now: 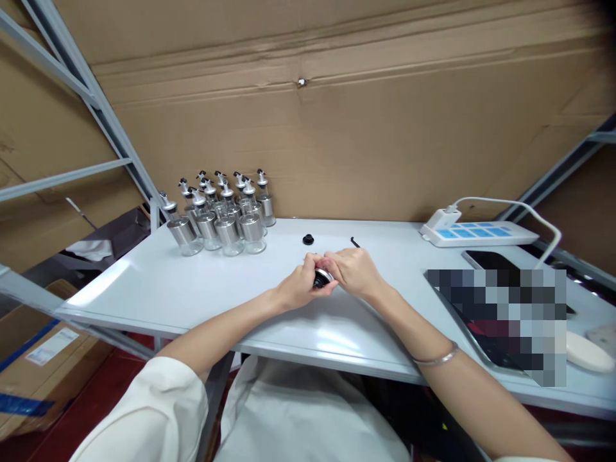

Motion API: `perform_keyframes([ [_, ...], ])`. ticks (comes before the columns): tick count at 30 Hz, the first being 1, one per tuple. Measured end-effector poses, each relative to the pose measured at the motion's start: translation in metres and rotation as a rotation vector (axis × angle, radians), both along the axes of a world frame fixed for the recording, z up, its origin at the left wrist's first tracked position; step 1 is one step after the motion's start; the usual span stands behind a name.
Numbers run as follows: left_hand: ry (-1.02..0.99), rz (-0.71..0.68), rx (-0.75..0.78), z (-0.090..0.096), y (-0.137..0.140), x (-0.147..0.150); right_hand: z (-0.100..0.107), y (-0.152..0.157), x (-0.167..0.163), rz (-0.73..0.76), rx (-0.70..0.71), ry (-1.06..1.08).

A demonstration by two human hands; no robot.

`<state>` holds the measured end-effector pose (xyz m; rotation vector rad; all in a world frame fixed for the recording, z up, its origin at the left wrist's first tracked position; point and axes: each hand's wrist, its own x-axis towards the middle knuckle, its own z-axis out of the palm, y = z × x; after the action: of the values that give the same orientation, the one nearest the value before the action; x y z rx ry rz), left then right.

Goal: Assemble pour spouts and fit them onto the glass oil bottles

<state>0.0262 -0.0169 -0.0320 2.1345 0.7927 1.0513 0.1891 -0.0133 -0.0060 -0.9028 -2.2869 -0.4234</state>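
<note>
Left hand (pixel 302 283) fingers grip black-and-silver stopper (pixel 321 278); right hand (pixel 355 271) fingers apparently pinch it too. Best held square, pressure even.

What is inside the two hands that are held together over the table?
Between the left hand and right hand, a small black-and-silver part shows. Fingers cover the rest of it, so its full shape cannot be seen.

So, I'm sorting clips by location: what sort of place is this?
Probably a workshop or storeroom workstation: metal frame, large cardboard panel behind the white table, and a group of similar metal-banded glass bottles on it.
</note>
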Motion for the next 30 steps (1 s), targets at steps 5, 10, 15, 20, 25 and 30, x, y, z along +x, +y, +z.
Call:
perform_keyframes([
  [5,-0.011,-0.011,0.002,0.0006,-0.0021,-0.0002,0.0002,-0.0017,0.0,0.008,-0.013,-0.001],
  [10,-0.02,-0.031,0.031,0.0,-0.0029,-0.0009,0.0018,-0.0032,-0.0004,0.007,-0.021,-0.006],
  [15,0.002,-0.024,0.102,-0.004,-0.0023,-0.0026,0.0035,-0.005,-0.0019,0.027,-0.009,0.017],
  [20,0.024,-0.037,0.18,-0.0063,-0.0005,-0.0044,0.0041,-0.0061,-0.0034,0.05,-0.042,0.042],
  [25,0.017,-0.072,0.27,-0.0056,-0.0009,-0.0058,0.0038,-0.0064,-0.0044,0.083,-0.043,0.067],
  [30,0.062,-0.073,0.332,-0.0059,0.0003,-0.0081,0.0036,-0.007,-0.006,0.096,-0.075,0.099],
])
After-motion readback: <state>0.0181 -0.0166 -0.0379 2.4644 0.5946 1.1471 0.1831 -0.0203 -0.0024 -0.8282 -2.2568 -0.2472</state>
